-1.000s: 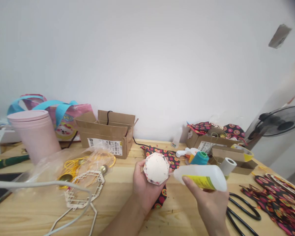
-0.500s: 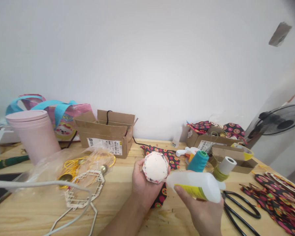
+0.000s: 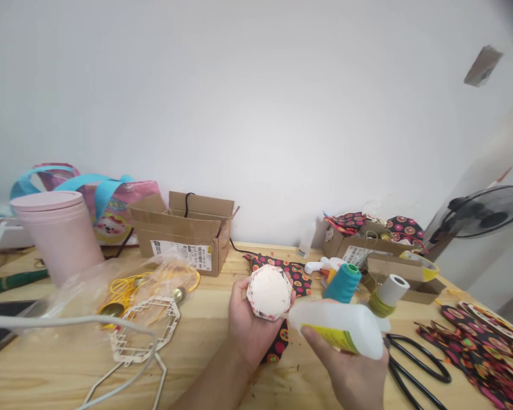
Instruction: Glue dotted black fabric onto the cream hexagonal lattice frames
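My left fingers cup the disc, probably light, stiff, best rim-held; right fingers grip bottle beside disc.

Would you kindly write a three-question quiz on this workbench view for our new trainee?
1. True or false: the left hand holds the pale octagonal piece.
2. Choose one: the thread cone on the table is A) red, B) teal, C) black.
3. Fill in: the right hand grips a ____ with a yellow label.

Key: 1. True. 2. B. 3. Bottle.
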Demonstrator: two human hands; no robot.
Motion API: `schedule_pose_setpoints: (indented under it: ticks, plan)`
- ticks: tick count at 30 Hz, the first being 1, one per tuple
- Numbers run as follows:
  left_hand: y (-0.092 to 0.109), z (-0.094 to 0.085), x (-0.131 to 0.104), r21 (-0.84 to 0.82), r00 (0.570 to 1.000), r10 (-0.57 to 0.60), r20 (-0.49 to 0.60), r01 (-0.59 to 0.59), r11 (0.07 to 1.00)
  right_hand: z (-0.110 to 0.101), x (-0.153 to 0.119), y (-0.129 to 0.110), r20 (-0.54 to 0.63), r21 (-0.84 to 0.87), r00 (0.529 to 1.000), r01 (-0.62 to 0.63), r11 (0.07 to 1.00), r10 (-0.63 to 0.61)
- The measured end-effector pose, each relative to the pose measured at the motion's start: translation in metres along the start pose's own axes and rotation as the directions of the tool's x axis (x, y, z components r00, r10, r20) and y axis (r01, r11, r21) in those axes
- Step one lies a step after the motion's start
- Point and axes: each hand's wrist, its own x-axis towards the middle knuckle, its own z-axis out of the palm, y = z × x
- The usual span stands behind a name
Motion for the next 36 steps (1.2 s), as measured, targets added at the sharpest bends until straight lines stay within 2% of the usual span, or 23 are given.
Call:
schedule_pose_setpoints:
  ticks: [9, 12, 15, 21, 26, 30, 33, 36]
  plan:
    - [-0.001, 0.002, -0.002, 0.044, 1.000, -0.023, 0.004, 0.023, 0.999, -0.005, 0.014, -0.002, 0.054, -0.070, 0.997, 0.066, 0.995, -0.062]
    - [-0.002, 0.002, -0.002, 0.046, 1.000, -0.014, -0.009, 0.015, 0.999, -0.002, 0.007, -0.004, 0.042, -0.053, 0.999, -0.012, 0.999, 0.015]
    - [-0.005, 0.003, -0.002, 0.046, 1.000, -0.008, -0.005, 0.008, 0.999, 0.008, -0.006, -0.007, 0.106, 0.043, 0.993, -0.060, 0.997, 0.055]
    - [-0.005, 0.008, -0.004, 0.057, 0.999, -0.027, -0.039, 0.029, 0.998, 0.024, -0.016, -0.010, 0.283, 0.116, 0.955, 0.057, 0.992, -0.088]
    - [-0.005, 0.010, -0.005, 0.036, 0.999, -0.014, -0.029, 0.015, 0.999, 0.021, -0.013, -0.008, 0.182, 0.087, 0.983, 0.018, 0.996, -0.034]
    - [-0.007, 0.009, -0.005, 0.038, 0.999, -0.044, -0.014, 0.044, 0.998, 0.026, -0.007, -0.015, 0.249, 0.154, 0.967, 0.011, 0.988, -0.049]
    - [-0.008, 0.008, -0.005, 0.042, 0.998, -0.057, 0.011, 0.057, 0.998, 0.029, -0.003, -0.020, 0.273, 0.130, 0.960, 0.021, 0.991, -0.056]
    - [-0.008, 0.007, -0.004, 0.042, 0.998, -0.062, 0.009, 0.062, 0.997, 0.027, -0.003, -0.021, 0.295, 0.124, 0.955, -0.031, 0.992, -0.007]
